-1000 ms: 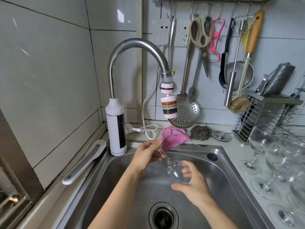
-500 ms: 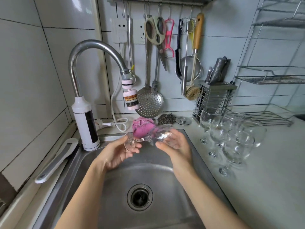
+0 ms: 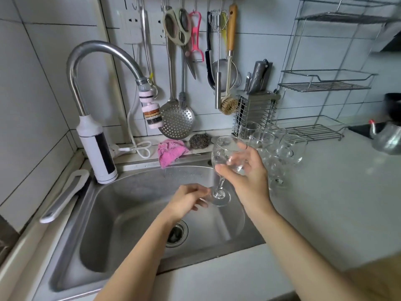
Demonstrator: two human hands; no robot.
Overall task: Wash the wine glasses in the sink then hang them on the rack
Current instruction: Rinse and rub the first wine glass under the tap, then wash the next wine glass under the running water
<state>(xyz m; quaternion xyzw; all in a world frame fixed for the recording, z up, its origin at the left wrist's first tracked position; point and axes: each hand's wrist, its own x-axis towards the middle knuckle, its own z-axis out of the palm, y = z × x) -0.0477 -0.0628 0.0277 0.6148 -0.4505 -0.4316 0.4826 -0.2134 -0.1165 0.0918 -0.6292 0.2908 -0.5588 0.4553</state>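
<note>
My right hand (image 3: 247,174) grips the bowl of a clear wine glass (image 3: 225,153), held upright over the right side of the steel sink (image 3: 134,213). My left hand (image 3: 186,198) pinches the edge of the glass's foot from the left. Several more wine glasses (image 3: 275,146) stand grouped on the counter just right of the sink. A wire rack (image 3: 321,83) with several shelves stands against the wall at the back right.
The curved faucet (image 3: 97,68) with a filter head arches over the sink's back left. A pink cloth (image 3: 170,151) and steel scourer (image 3: 199,141) lie behind the basin. Utensils hang on the wall. A metal kettle (image 3: 388,137) sits at far right.
The glass went from lying tilted between both hands low in the sink to upright and higher on the right. The view swung right, bringing the rack and counter into sight.
</note>
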